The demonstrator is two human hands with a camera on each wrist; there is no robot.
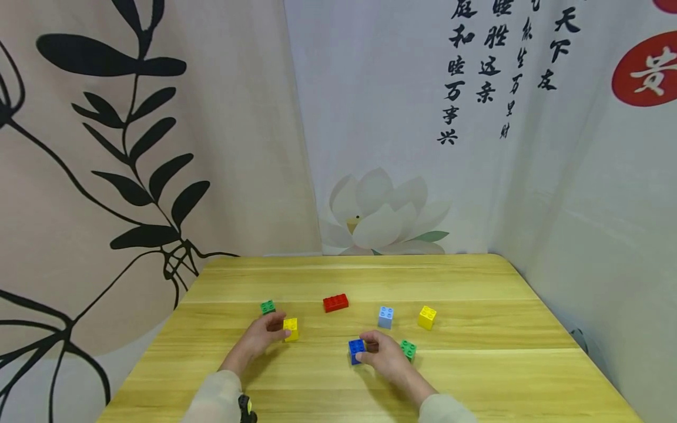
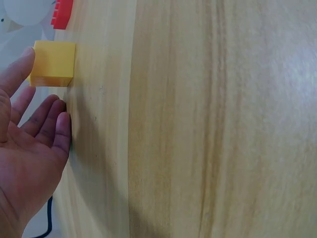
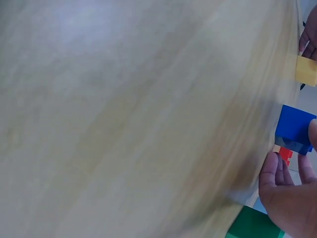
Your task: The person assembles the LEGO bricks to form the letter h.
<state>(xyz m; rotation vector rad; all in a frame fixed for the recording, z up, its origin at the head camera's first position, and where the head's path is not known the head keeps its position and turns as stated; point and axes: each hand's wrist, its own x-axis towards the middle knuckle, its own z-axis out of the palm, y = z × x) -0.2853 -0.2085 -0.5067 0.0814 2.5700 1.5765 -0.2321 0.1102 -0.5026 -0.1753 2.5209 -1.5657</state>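
Observation:
My left hand (image 1: 260,337) pinches a yellow toy brick (image 1: 291,329) at its left side, thumb nearest the camera. In the left wrist view the thumb overlaps a corner of that yellow brick (image 2: 53,62), and the other fingers lie below it, partly hidden. With thumb and index finger, my right hand (image 1: 388,357) pinches a dark blue brick (image 1: 357,351) at its right side. The right wrist view shows the blue brick (image 3: 295,128) between thumb and index finger. A green brick (image 1: 408,349) lies just behind the right hand, and another green brick (image 1: 268,306) is beyond the left fingers.
Farther back on the wooden table (image 1: 317,388) lie a red brick (image 1: 335,302), a light blue brick (image 1: 385,317) and a second yellow brick (image 1: 426,317). Printed curtains (image 1: 243,147) hang behind the table's back edge.

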